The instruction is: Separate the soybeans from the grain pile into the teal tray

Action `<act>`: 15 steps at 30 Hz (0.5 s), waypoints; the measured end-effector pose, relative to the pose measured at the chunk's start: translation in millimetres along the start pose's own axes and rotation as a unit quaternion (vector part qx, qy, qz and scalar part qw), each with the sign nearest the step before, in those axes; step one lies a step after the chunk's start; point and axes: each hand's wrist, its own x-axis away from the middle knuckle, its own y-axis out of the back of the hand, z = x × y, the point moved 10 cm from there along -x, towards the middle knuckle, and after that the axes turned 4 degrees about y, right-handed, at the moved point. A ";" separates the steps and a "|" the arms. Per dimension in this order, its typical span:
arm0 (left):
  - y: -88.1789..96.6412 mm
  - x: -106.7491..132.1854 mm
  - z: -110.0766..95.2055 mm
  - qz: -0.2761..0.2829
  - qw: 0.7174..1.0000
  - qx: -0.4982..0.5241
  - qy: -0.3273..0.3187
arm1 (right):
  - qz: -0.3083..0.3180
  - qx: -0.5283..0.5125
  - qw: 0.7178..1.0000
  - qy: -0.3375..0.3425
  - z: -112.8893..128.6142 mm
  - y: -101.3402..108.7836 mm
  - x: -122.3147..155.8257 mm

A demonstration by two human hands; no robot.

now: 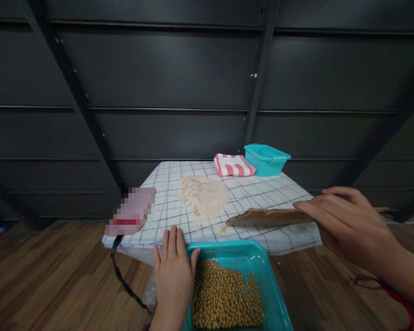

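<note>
My left hand (pixel 173 266) lies flat at the front edge of the checked cloth, its fingers stretched out and a ring on one. Its thumb is against the left rim of a teal tray (pixel 265 259). In the tray lies a heap of yellowish-brown beans (pixel 224 294), probably soybeans. My right hand (pixel 345 220) grips one end of a flat piece of cardboard (pixel 269 217), held low over the cloth's right front part. Just by the cardboard's left tip are a few pale crumbs (pixel 224 227). Behind it a pale, crumbly powder (pixel 205 196) is spread on the cloth.
A folded pink-and-white striped towel (pixel 233 165) and a smaller teal basket (pixel 267 159) stand at the table's back right. At the left edge lies a blurred-out pinkish item (pixel 133 211) with a black strap. A dark panelled wall (pixel 172 73) rises behind the table (pixel 169 174).
</note>
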 end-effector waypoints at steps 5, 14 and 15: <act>1.4 -0.8 0.2 0.004 1.000 0.002 0.000 | -0.005 0.019 1.000 0.003 2.3 -3.1 -4.6; 3.0 -0.6 1.8 -0.001 1.000 0.010 0.007 | -0.007 0.001 1.000 0.014 8.7 -4.4 -6.6; 3.4 -0.7 1.7 -0.001 1.000 0.010 0.006 | -0.008 -0.002 1.000 0.015 9.6 -3.5 -7.4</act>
